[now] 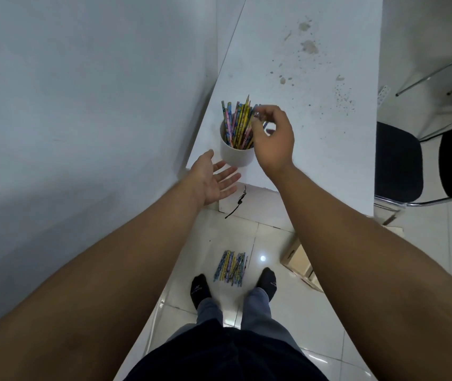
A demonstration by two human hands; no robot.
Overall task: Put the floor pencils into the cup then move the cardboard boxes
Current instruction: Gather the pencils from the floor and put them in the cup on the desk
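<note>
A white cup (236, 155) stands near the front left corner of a white table (315, 111) and holds several colourful pencils (238, 122) upright. My right hand (273, 138) hovers at the cup's right side, its fingertips pinched on the tops of pencils in the cup. Palm up and empty, my left hand (213, 178) is just left of and below the cup with fingers spread. A pile of several colourful pencils (231, 266) lies on the tiled floor between my feet. A cardboard box (299, 259) sits on the floor at the right, partly hidden by my right forearm.
A wall runs along the left side. A black cord (237, 202) lies on a white block under the table's front edge. Two black chairs (399, 163) with metal legs stand right of the table. My feet in dark socks (200, 290) stand on glossy floor tiles.
</note>
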